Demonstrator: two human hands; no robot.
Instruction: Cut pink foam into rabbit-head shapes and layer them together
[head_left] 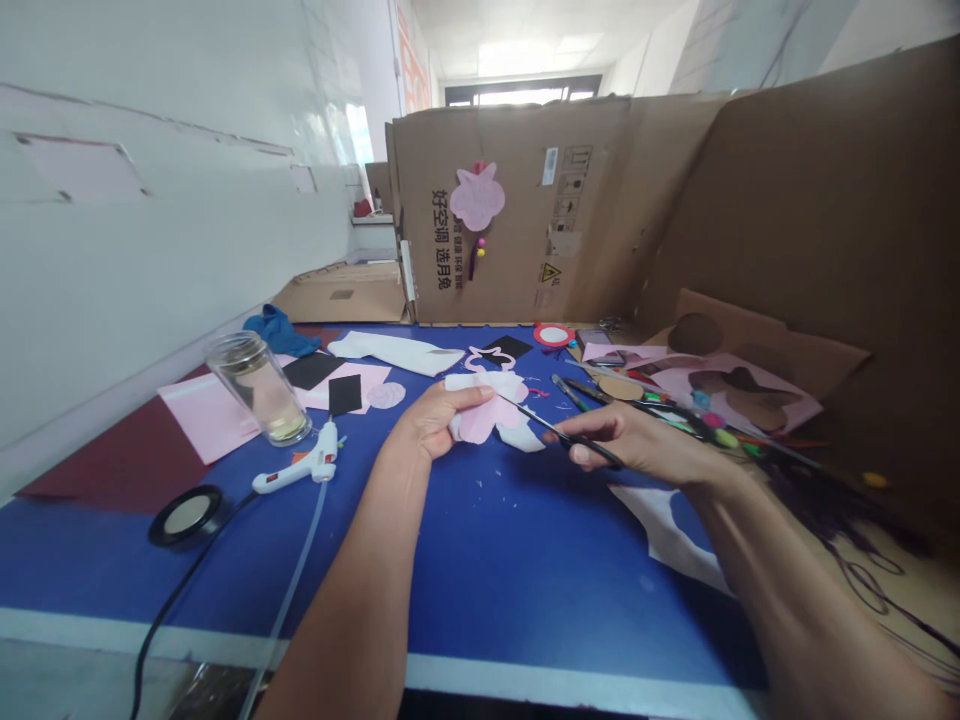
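Observation:
My left hand [439, 420] grips a pink and white felt cutout [487, 418] with petal-like lobes, holding it just above the blue table [480, 570]. My right hand [634, 443] is closed on the handles of black scissors [559, 430]. The long blades reach left, and their tips lie against the upper edge of the felt. Left of my left hand lies a white hot glue gun [296, 468], its grey cord trailing toward the table's front edge. Small felt scraps dot the blue surface.
A glass jar [259, 390] lies on its side on pink sheets [210, 415], near a black tape roll [186, 516]. Pens and brown-and-pink cutouts [720, 385] crowd the right side. Cardboard panels [510, 210] stand behind the table, and a white wall runs along its left.

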